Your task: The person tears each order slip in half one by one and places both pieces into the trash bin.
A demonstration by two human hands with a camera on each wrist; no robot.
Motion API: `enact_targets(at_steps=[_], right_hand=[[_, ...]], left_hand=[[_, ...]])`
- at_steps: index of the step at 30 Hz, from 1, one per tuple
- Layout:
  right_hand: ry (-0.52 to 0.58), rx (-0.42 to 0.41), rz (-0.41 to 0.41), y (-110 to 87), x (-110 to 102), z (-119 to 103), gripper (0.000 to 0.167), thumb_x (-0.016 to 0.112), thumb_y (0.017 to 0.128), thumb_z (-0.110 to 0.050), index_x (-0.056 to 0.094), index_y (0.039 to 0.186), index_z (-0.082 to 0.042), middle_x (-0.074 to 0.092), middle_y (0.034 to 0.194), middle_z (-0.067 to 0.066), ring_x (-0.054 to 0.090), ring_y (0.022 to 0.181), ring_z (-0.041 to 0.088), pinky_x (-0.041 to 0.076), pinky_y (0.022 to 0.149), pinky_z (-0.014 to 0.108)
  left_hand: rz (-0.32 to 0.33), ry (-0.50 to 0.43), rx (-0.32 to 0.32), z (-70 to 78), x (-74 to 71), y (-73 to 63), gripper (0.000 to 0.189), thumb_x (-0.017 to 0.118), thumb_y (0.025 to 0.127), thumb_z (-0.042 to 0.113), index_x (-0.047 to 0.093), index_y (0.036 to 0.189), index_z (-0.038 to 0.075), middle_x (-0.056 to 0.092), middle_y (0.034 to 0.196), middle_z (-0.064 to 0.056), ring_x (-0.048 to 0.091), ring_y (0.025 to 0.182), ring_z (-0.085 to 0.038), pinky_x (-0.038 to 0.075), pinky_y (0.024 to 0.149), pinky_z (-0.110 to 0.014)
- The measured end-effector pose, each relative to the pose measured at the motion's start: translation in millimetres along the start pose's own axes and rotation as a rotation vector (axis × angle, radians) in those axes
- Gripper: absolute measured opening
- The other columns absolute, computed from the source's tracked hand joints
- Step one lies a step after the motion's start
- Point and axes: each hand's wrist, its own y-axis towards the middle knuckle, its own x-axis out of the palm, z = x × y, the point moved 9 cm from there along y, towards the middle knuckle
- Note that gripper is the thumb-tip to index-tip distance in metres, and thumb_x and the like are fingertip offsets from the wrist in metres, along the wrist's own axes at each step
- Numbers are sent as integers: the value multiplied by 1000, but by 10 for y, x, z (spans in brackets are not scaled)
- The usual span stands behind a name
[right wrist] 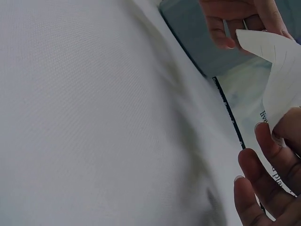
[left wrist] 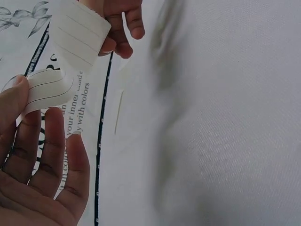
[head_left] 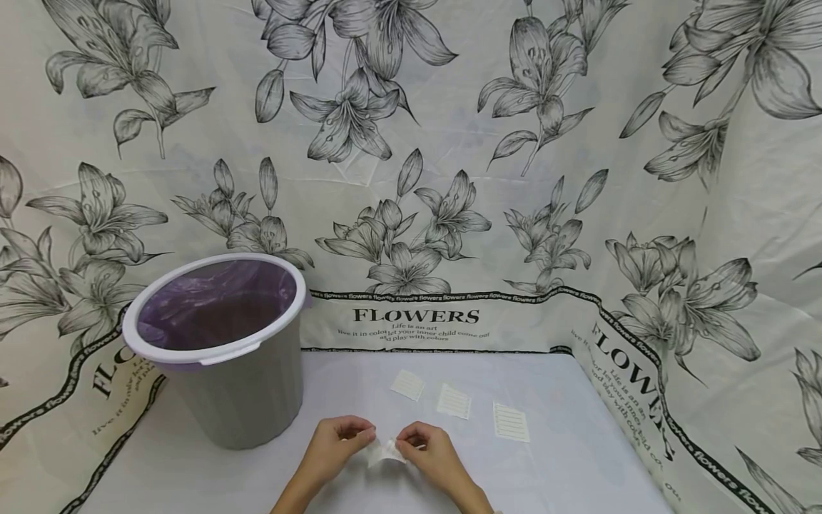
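Observation:
Close together low in the head view, both hands hold a small white lined piece of paper (head_left: 387,452). The left hand (head_left: 330,448) pinches one side of it between thumb and fingers. On the other side, the right hand (head_left: 438,457) pinches it too. In the left wrist view, the lined paper (left wrist: 81,37) bends, with a curved strip (left wrist: 49,90) at the left fingertips. A crease or tear runs through the paper (right wrist: 284,70) in the right wrist view; I cannot tell whether the two parts are still joined.
Three lined paper pieces lie on the white table (head_left: 565,471) beyond the hands: a left one (head_left: 407,385), a middle one (head_left: 454,401) and a right one (head_left: 511,422). A grey bin (head_left: 247,396) with a purple liner stands at the left. Flower-printed cloth (head_left: 411,135) surrounds the table.

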Motion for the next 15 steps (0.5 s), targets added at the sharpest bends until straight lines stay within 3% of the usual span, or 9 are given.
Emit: enact_targets(at_steps=[4, 15], right_hand=[[14, 4, 6, -4, -3, 10, 9, 75, 93, -12, 74, 94, -3, 75, 84, 9, 65, 72, 1, 56, 66, 19], [-2, 58, 12, 30, -11, 70, 11, 75, 92, -13, 73, 93, -2, 75, 82, 8, 64, 72, 3, 53, 62, 18]], left_hand=[[0, -4, 26, 51, 9, 4, 23, 78, 92, 25, 78, 101, 4, 78, 94, -5, 70, 84, -11, 55, 72, -24], [-97, -15, 40, 163, 112, -31, 29, 79, 92, 29, 78, 102, 2, 78, 95, -4, 67, 81, -10, 54, 69, -24]])
